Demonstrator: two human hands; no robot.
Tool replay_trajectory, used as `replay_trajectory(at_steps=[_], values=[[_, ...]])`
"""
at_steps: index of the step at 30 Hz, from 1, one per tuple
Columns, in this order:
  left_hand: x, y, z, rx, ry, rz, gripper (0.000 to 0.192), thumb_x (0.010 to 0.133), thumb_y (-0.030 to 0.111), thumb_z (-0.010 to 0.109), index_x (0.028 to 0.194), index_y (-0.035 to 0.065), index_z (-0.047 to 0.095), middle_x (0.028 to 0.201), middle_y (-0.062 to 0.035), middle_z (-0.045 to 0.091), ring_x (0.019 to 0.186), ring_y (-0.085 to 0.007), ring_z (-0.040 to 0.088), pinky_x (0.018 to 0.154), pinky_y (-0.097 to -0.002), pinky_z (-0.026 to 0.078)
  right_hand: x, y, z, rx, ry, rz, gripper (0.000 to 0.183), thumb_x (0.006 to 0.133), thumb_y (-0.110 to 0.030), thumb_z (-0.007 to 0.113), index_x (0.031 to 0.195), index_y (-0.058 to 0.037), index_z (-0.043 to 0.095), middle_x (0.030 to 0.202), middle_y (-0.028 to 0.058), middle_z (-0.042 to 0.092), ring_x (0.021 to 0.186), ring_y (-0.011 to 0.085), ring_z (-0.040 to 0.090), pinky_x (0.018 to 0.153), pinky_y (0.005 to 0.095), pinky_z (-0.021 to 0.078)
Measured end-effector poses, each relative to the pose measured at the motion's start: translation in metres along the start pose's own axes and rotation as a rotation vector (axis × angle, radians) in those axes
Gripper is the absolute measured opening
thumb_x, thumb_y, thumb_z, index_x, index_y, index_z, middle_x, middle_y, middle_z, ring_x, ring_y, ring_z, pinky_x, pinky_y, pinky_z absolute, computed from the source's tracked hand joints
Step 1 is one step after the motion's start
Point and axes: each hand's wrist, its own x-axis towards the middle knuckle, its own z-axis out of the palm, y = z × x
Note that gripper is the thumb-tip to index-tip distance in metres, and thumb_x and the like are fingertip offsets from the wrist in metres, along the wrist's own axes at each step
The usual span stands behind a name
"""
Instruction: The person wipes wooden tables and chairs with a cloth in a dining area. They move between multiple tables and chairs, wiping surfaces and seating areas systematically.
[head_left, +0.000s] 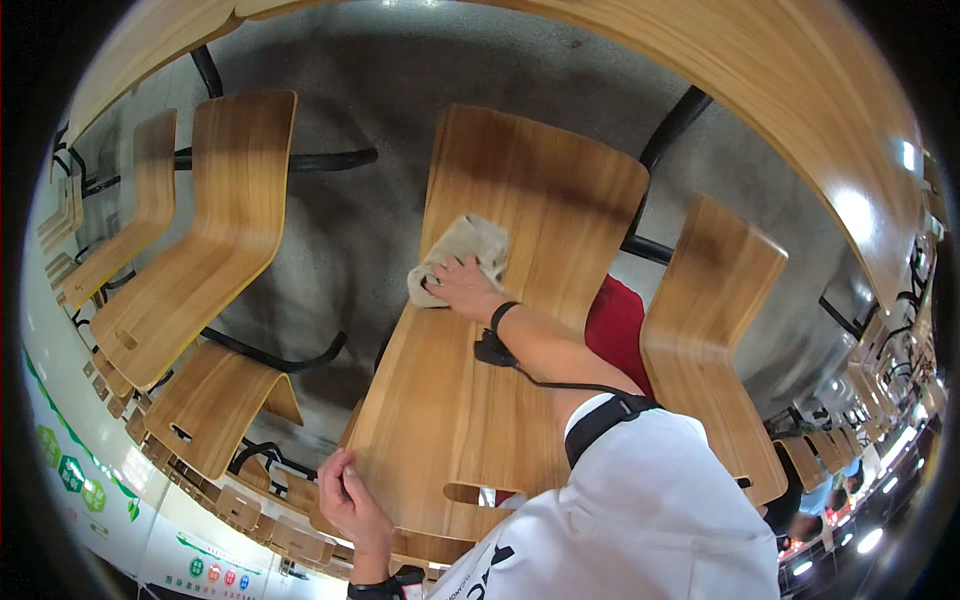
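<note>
A bentwood chair (442, 390) with a wood-grain finish stands right before me, its backrest with an oblong handle slot toward me and its seat (536, 172) farther off. My right hand (469, 289) presses down on a folded beige cloth (472, 240) at the left side of the bend between backrest and seat. Part of the cloth bunches under the fingers. At the backrest's upper left corner is my left hand (352, 499), fingers curled by the edge; whether it grips the wood cannot be made out.
A wooden tabletop (810, 97) curves along the far side. Similar chairs stand to the left (232, 202) and right (705, 337), on black metal tube frames (667, 135). Something red (616, 330) shows below my right arm. More chairs and a person (817, 502) appear at the right rim.
</note>
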Motion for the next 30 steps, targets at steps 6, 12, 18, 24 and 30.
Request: replay_trajectory(at_steps=[6,12,18,24,30], values=[[0.003,-0.004,-0.001,0.021,-0.029,0.054,0.019,0.090,0.002,0.046,0.099,-0.0037,0.062,0.104,-0.0165,0.063,0.103,-0.0303,0.059,0.093,-0.0382,0.044,0.058,0.103,-0.106,-0.255,0.628,0.270,0.038,0.085,-0.014,0.056,0.122,-0.0181,0.061,0.149,0.0119,0.034,0.134,0.0374,0.034,0.103,0.0630,0.0312],[0.003,-0.002,0.001,0.013,-0.021,0.049,0.021,0.088,0.001,0.044,0.099,-0.0038,0.062,0.103,-0.0164,0.063,0.104,-0.0305,0.059,0.094,-0.0384,0.044,0.014,0.135,-0.092,-0.197,0.477,0.234,0.041,0.082,-0.016,0.058,0.123,-0.0180,0.060,0.144,0.0151,0.039,0.126,0.0381,0.042,0.098,0.0554,0.0383],[0.003,-0.008,0.001,-0.004,-0.026,0.074,0.023,0.087,0.000,0.042,0.100,-0.0041,0.062,0.104,-0.0160,0.062,0.104,-0.0293,0.058,0.094,-0.0378,0.044,-0.140,0.106,0.058,-0.174,0.168,-0.138,0.032,0.079,-0.018,0.061,0.110,-0.0252,0.064,0.139,0.0102,0.046,0.121,0.0326,0.047,0.095,0.0564,0.0394],[0.005,-0.003,-0.002,-0.004,-0.050,0.101,0.023,0.088,0.001,0.043,0.100,-0.0039,0.061,0.105,-0.0159,0.062,0.104,-0.0285,0.058,0.094,-0.0370,0.044,-0.153,0.232,-0.018,-0.068,0.539,0.330,0.032,0.079,-0.014,0.058,0.110,-0.0171,0.065,0.136,0.0114,0.048,0.120,0.0388,0.047,0.099,0.0575,0.0370],[0.010,-0.002,-0.001,-0.022,-0.062,0.086,0.022,0.089,0.001,0.042,0.100,-0.0034,0.062,0.105,-0.0158,0.062,0.104,-0.0279,0.058,0.094,-0.0369,0.043,-0.148,0.227,-0.006,-0.262,0.578,0.647,0.043,0.080,-0.006,0.052,0.122,-0.0050,0.057,0.134,0.0253,0.042,0.123,0.0429,0.042,0.104,0.0545,0.0339]])
